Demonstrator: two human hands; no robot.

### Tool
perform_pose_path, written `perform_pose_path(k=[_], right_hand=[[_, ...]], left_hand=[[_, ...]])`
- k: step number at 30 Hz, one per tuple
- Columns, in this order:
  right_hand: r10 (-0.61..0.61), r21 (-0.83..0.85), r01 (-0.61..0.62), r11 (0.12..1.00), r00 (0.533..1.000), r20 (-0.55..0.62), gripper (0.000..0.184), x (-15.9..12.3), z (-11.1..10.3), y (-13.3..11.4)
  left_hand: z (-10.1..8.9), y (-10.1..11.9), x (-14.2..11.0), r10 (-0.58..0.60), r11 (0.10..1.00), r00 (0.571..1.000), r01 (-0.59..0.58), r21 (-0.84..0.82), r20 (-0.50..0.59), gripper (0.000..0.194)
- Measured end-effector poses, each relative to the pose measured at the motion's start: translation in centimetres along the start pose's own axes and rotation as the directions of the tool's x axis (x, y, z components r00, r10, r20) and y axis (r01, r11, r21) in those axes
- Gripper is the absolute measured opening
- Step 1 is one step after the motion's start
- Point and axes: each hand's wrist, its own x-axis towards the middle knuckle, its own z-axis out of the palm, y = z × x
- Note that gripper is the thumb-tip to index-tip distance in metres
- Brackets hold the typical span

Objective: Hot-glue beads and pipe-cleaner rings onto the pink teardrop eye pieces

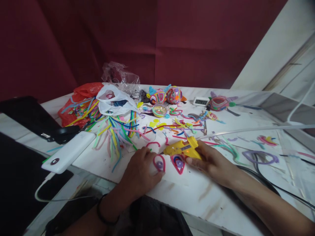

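Here, the right hand [210, 160] has its fingers clamped around the yellow glue gun [180, 148], whose nozzle reaches toward the forefinger of the left hand [140, 172]. The pink loop [164, 164] with a purple centre lies between that hand's thumb and forefinger, which stand apart; whether they press on it, I cannot tell. A second pink loop [181, 170] lies on the desk [182, 193], just beside the right hand's fingertips.

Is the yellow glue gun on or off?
Likely on: a small orange light shows on the side of the glue gun held in the right hand. Whether the nozzle is hot, I cannot tell.
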Motion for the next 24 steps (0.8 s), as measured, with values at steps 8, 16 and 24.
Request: perform_pose_path(k=[8, 16, 24], right_hand=[[0.027, -0.008, -0.027, 1.0, 1.0, -0.008, 0.035, -0.2, -0.1, -0.2], [0.006, -0.019, -0.007, 1.0, 0.999, -0.032, 0.031, -0.8, -0.6, -1.0], [0.012, -0.112, -0.013, 0.994, 1.0, -0.01, 0.031, -1.7, -0.8, -1.6]], left_hand=[[0.2, 0.0, -0.1, 0.01, 1.0, 1.0, -0.01, -0.011, -0.022, 0.036], [0.2, 0.0, -0.2, 0.011, 1.0, 1.0, -0.011, -0.014, -0.026, 0.037], [0.2, -0.1, -0.1, 0.025, 1.0, 0.999, -0.026, -0.017, -0.035, 0.036]])
